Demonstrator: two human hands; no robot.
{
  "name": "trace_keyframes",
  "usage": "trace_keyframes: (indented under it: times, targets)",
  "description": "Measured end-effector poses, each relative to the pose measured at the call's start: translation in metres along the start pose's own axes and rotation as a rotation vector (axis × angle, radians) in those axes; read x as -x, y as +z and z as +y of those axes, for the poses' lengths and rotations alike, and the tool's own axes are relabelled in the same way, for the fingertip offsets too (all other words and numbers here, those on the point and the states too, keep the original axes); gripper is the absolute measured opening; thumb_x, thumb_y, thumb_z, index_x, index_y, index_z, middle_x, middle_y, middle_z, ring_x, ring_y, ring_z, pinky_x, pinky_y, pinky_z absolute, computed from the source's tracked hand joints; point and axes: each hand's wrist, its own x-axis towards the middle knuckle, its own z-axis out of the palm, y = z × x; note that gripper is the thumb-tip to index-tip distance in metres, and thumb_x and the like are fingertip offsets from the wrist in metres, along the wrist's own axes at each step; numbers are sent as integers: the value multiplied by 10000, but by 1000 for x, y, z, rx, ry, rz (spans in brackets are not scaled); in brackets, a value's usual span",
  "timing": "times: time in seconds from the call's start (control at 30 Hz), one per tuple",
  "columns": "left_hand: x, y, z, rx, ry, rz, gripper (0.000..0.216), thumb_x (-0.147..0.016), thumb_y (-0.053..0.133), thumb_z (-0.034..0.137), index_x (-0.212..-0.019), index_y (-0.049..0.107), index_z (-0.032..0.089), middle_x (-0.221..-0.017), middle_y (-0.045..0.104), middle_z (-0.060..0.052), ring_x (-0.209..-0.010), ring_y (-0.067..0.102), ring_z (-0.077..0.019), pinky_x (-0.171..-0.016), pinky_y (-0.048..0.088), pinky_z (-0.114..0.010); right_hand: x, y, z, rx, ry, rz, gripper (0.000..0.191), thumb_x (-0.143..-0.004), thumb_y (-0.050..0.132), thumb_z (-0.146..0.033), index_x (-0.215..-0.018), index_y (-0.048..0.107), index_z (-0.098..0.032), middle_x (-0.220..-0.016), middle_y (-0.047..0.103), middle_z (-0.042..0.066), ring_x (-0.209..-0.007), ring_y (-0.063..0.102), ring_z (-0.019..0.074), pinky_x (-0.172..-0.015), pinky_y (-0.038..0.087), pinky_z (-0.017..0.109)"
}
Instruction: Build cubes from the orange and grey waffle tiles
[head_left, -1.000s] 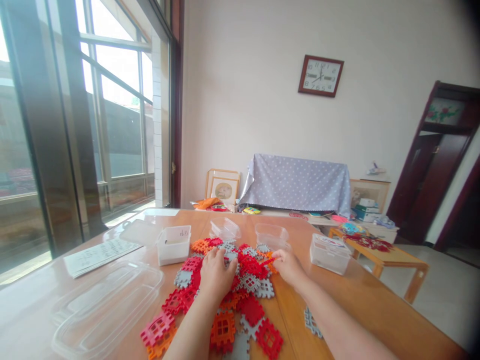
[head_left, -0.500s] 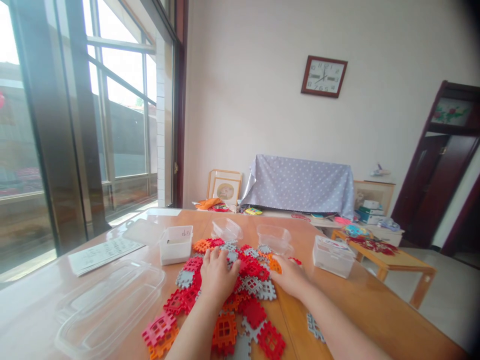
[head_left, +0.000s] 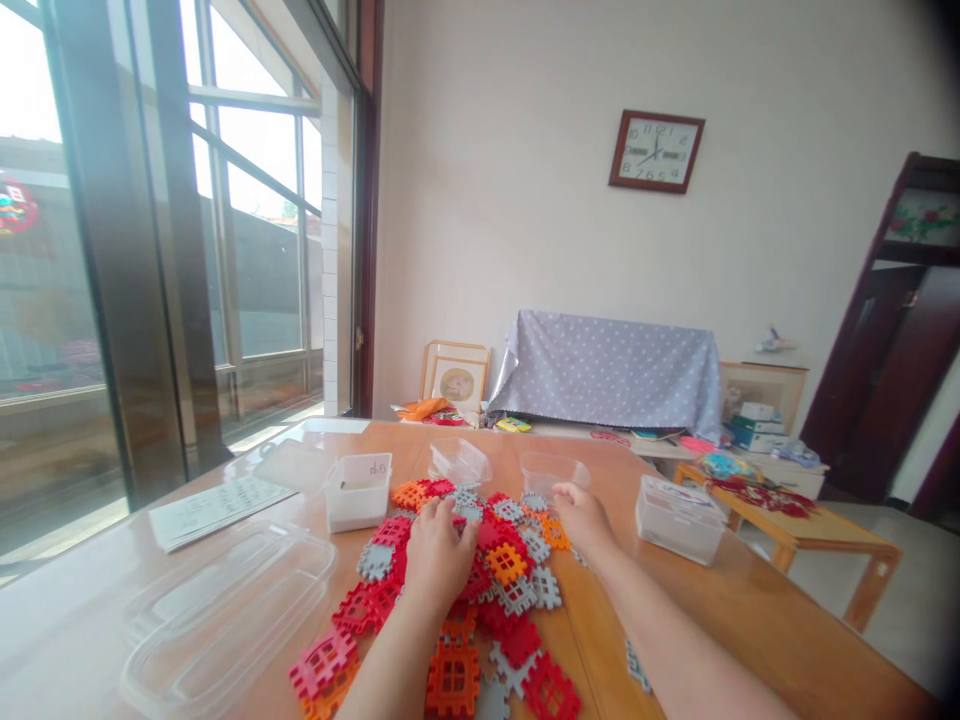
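A pile of red, orange and grey interlocking plastic tiles (head_left: 454, 680) spreads across the wooden table. Over its middle lies my left hand (head_left: 437, 550), its fingers bent down and its thumb a little apart; what is under the fingertips is mostly hidden. Beyond the pile's right side I hold my right hand (head_left: 581, 520) raised, fingers curled in by the near edge of a clear plastic tub (head_left: 553, 472). Whatever those fingers hold is too small or hidden to name. An orange tile (head_left: 508, 563) rests on the pile between my hands.
White boxes stand left (head_left: 358, 493) and right (head_left: 679, 520) of the pile, with another clear tub (head_left: 459, 462) behind it. Clear lids (head_left: 225, 620) and written sheets (head_left: 221, 512) lie at left. A grey tile (head_left: 637, 665) sits by my right forearm.
My right hand has lifted away from the pile's right side toward the clear tub, its fingers now curled. An orange tile now shows on the pile's middle. My left hand has barely moved.
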Motion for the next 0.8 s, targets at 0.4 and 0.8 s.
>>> trace_keyframes:
  times: [0.4,0.8]
  targets:
    - [3,-1,-1,-103,-15,-39,429,-902,500,494,-1211,608,216,-1296,605,-144,-1192,558,-329,-950,418,-420,-4,16,10,270,-12,-69,308,-905,460,-366,-815,731,-251,-798,744,27,-840,650,221,-741,418,289]
    - [4,0,0,-124,4,-74,430,-895,498,506,-1203,613,228,-1271,624,-129,-1193,553,-332,-968,411,-441,-12,-23,38,296,98,40,419,-939,352,-376,-1108,715,-254,-1047,755,48,-937,674,210,-736,448,266]
